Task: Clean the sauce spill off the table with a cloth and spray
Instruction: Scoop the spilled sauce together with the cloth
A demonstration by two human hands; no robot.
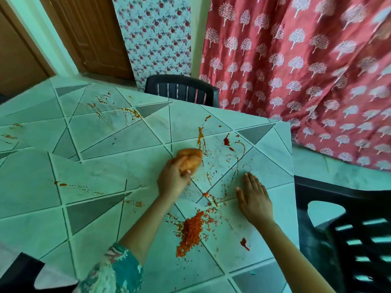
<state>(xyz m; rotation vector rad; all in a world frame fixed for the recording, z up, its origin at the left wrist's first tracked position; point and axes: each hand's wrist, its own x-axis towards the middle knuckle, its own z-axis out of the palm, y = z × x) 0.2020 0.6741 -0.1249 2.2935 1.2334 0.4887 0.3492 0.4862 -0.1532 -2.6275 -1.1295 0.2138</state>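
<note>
My left hand [172,178] grips a bunched, orange-stained cloth [190,159] and holds it down on the table [84,172], which has a pale geometric-pattern cover. My right hand [254,197] lies flat on the table with straight fingers, to the right of the cloth. A thick patch of red-orange sauce [190,233] sits between my forearms. Thinner streaks [227,141] and specks spread beyond the cloth, and more smears [127,112] lie at the far left. No spray bottle is in view.
A dark plastic chair [179,88] stands at the table's far side and another [355,229] at its right edge. A red curtain with white trees [296,70] hangs behind. A wooden door [91,34] is at the back left.
</note>
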